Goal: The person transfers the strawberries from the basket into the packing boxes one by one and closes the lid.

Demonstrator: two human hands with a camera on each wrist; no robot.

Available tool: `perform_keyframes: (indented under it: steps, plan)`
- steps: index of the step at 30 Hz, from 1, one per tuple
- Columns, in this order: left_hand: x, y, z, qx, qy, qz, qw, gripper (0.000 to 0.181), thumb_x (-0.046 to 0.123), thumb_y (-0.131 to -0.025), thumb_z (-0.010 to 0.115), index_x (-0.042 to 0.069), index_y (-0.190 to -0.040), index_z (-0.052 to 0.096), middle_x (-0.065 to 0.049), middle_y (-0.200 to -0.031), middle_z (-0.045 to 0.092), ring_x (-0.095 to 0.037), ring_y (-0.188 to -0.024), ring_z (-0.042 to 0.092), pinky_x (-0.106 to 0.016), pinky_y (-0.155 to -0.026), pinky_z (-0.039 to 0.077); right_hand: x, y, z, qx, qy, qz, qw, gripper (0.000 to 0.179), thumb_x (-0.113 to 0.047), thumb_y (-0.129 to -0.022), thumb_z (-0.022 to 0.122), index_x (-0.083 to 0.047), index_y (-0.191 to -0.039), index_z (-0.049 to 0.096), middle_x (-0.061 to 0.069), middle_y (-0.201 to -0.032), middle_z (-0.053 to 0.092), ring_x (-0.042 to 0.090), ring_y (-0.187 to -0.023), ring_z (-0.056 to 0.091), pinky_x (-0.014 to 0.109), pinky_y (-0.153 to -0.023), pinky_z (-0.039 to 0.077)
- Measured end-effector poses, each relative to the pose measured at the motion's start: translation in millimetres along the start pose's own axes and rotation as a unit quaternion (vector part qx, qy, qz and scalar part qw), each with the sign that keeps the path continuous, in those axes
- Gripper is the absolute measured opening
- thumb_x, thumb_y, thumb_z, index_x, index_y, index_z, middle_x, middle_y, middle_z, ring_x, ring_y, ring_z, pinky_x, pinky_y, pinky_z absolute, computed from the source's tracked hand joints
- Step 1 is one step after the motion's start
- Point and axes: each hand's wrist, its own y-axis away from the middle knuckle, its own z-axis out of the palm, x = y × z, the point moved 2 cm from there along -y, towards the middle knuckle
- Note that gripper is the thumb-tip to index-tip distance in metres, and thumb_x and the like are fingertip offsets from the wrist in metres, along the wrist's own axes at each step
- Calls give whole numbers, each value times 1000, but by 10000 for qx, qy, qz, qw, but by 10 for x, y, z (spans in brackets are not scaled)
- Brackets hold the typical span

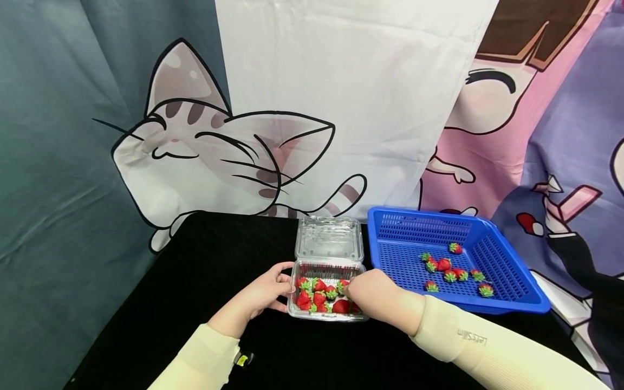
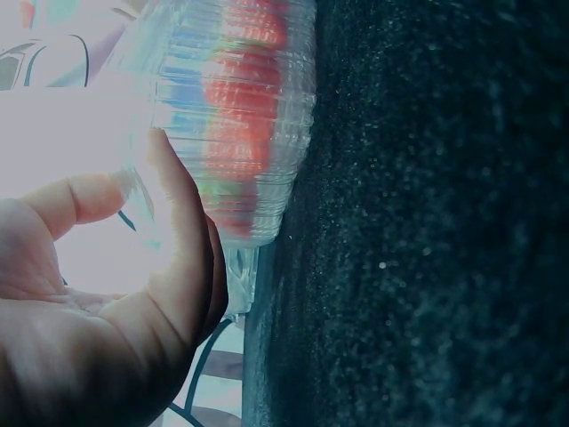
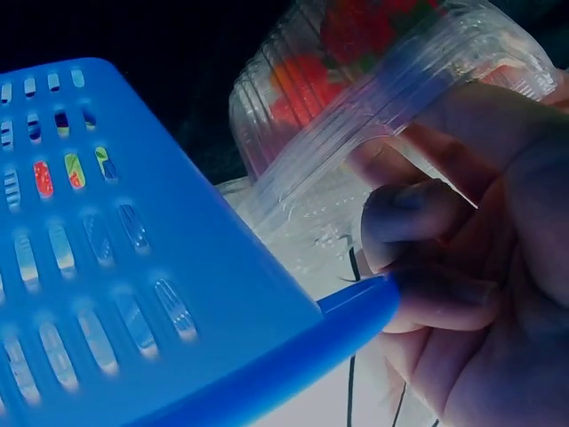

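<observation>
A clear plastic clamshell box stands with its lid folded back and several strawberries in its base. On the left side, my left hand holds the box's wall, thumb and fingers pinching its upper edge in the left wrist view. My right hand reaches over the box's right rim, its fingertips inside beside a strawberry. From the right wrist, the curled outer fingers show, but the fingertips are hidden behind the clear wall, so whether they pinch a strawberry cannot be seen.
A blue perforated basket sits right of the box, close by the right hand and forearm. Several strawberries lie scattered on its floor. Black cloth covers the table. A printed curtain hangs behind it.
</observation>
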Motion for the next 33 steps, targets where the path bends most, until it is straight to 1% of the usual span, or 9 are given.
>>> perform_keyframes:
  steps: [4, 7, 10, 12, 16, 20, 24, 31, 33]
  plan:
    - [7, -1, -3, 9, -5, -1, 10000, 67, 0, -91, 59, 7, -151, 29, -21, -117, 55, -28, -91, 65, -41, -60, 59, 23, -5, -18, -136, -236, 179, 9995, 24, -5, -78, 74, -22, -70, 59, -5, -61, 52, 12, -52, 51, 32, -42, 44]
    - [11, -2, -5, 21, -15, -16, 10000, 67, 0, -91, 59, 7, -151, 29, -21, -118, 55, -28, -91, 64, -41, -60, 59, 37, -18, -21, -230, -451, 281, 9983, 20, -6, -81, 72, -22, -74, 62, -5, -60, 49, 9, -51, 46, 30, -41, 42]
    - [12, -1, -6, 38, -24, -22, 10000, 67, 0, -91, 59, 8, -151, 29, -21, -117, 55, -27, -91, 64, -41, -60, 59, 55, -18, -50, -208, -904, 272, 9953, 16, -7, -85, 69, -20, -77, 63, -6, -59, 45, 9, -50, 38, 28, -40, 37]
    - [12, 0, -5, 43, -31, -27, 10000, 67, 0, -92, 59, 7, -151, 29, -21, -117, 55, -27, -91, 64, -41, -59, 59, 80, -6, -77, -123, -1250, 178, 9919, 13, -8, -86, 69, -19, -80, 64, -6, -61, 46, 9, -52, 37, 27, -42, 36]
    - [15, 10, 1, 54, -54, -47, 10000, 67, 0, -92, 59, 7, -151, 29, -20, -116, 55, -27, -91, 64, -40, -59, 59, 172, 29, -150, 54, -1825, -23, 9832, 10, -12, -84, 75, -17, -91, 69, -6, -76, 63, 8, -62, 55, 27, -53, 48]
    - [21, 24, 9, 34, -70, -48, 10000, 67, 0, -91, 59, 6, -151, 29, -20, -115, 55, -27, -91, 63, -40, -60, 59, 326, 79, -211, 205, -2189, 56, 9755, 15, -14, -86, 73, -20, -100, 72, -7, -90, 69, 6, -75, 62, 29, -66, 54]
    - [21, 25, 11, 22, -62, -47, 10000, 67, -1, -91, 59, 7, -151, 30, -20, -115, 55, -27, -91, 63, -40, -60, 59, 535, 148, -257, 367, -2340, 308, 9711, 14, -15, -89, 71, -22, -101, 72, -9, -94, 69, 5, -77, 62, 29, -69, 53]
    - [2, 21, -2, 23, -12, -18, 10000, 68, 0, -90, 59, 7, -151, 29, -20, -115, 55, -28, -92, 64, -41, -60, 59, 932, 223, -287, 91, -2386, 770, 9680, 13, -18, -90, 71, -21, -102, 73, -9, -96, 70, 10, -83, 65, 34, -74, 55]
    - [3, 17, -4, 23, -6, -18, 10000, 68, 0, -90, 60, 7, -151, 29, -20, -116, 54, -28, -93, 64, -41, -60, 59, 1028, 243, -278, 64, -2279, 816, 9702, 13, -16, -89, 71, -20, -101, 73, -9, -96, 70, 10, -83, 66, 35, -75, 55]
